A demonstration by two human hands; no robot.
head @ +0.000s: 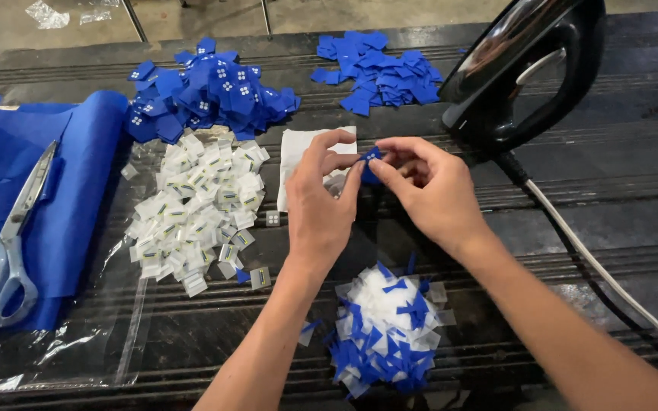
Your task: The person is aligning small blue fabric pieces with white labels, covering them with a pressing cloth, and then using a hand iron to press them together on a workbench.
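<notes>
Blue and white scraps point(384, 329) lie in a loose heap nearest to us, at the front of the dark worktop point(588, 228). Just above this heap our two hands meet. The left hand point(319, 199) and the right hand point(426, 189) both pinch one small blue fabric piece point(369, 166) between thumb and fingertips, a little above the worktop — the fingers are closed on it, not spread. We cannot tell if something is folded inside the piece.

To handle such a small piece well, we judge that the hands should hold it by the edges with the fingertips only, keep it low over the worktop, and stay apart from the black iron point(523, 68) that stands close behind the right hand.

To the left lies a pile of white tags point(196, 204) on clear plastic film, and under the hands a white paper sheet point(297, 152). Further left, scissors point(7, 243) rest on a folded blue cloth point(78, 175). At the far side we see two heaps of blue squares — one with white marks point(203, 95), one plain point(378, 68).
</notes>
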